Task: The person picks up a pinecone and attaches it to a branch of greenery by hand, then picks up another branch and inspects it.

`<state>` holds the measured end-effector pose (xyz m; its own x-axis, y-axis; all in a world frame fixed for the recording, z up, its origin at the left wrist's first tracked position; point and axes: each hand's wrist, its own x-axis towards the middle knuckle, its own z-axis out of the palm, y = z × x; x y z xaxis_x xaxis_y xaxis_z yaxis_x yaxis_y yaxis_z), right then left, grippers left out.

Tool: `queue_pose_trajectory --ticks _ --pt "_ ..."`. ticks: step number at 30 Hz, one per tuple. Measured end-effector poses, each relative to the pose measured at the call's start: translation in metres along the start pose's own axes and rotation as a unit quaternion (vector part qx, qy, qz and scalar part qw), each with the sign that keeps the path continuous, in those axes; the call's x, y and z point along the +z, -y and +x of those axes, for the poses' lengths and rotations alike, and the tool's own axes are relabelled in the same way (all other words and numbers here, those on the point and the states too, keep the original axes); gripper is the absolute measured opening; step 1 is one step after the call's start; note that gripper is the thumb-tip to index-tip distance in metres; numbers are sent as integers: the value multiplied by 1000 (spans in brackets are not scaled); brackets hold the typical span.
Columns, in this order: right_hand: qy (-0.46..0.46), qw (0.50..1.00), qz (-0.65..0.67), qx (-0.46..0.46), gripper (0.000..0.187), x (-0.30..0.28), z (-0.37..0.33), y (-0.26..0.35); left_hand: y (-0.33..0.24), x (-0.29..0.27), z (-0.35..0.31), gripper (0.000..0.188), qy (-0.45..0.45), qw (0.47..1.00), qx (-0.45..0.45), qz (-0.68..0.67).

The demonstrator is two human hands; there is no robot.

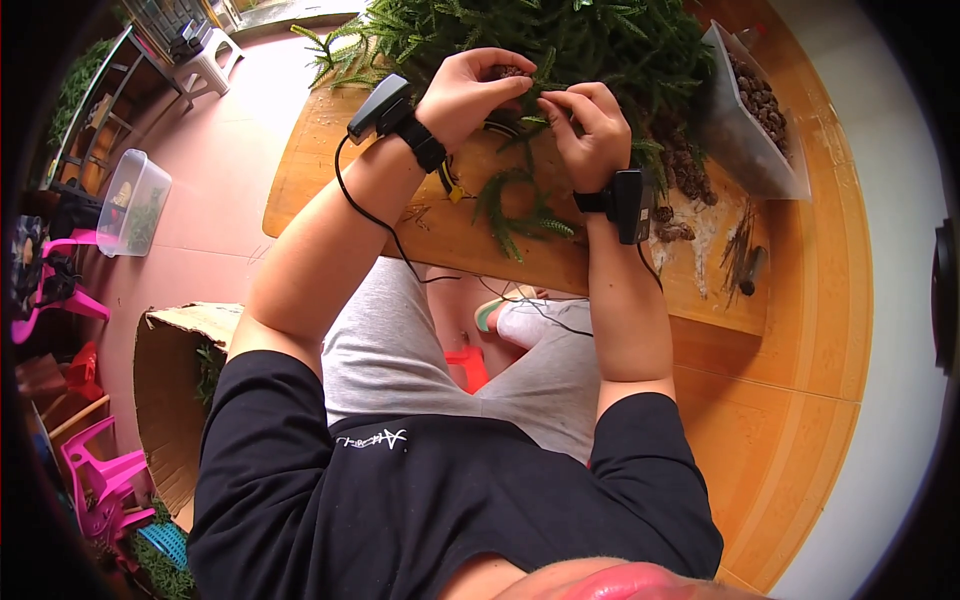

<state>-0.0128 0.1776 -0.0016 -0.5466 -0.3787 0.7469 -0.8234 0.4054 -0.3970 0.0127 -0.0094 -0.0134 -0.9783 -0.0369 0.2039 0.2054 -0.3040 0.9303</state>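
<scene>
Nearest lies a loose green sprig (520, 212) on the wooden desk (330, 170), just below both wrists. Above it the left hand (470, 92) pinches shut on a small brown cone (508, 72) — fingertips curled round it. The right hand (590, 128) sits just beside, fingers closed on a thin wire (540, 103) running toward the cone. Beyond them the heap of greenery (560, 35); right, a tub of cones (755, 110).

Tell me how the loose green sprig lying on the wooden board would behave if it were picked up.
The green sprig looks thin and feathery, so probably light and floppy, drooping from one end. Its splayed side shoots lie flat on the wooden board, so it is unlikely to roll.
</scene>
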Motion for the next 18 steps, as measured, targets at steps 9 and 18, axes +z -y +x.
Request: queue_pose_trajectory --ticks 9,18 --pt "-26 999 -18 -43 9 3 2 -3 2 -1 2 27 14 1000 -11 -14" --pt "-19 1000 6 -1 7 3 2 0 2 -3 3 28 24 997 -47 -59"
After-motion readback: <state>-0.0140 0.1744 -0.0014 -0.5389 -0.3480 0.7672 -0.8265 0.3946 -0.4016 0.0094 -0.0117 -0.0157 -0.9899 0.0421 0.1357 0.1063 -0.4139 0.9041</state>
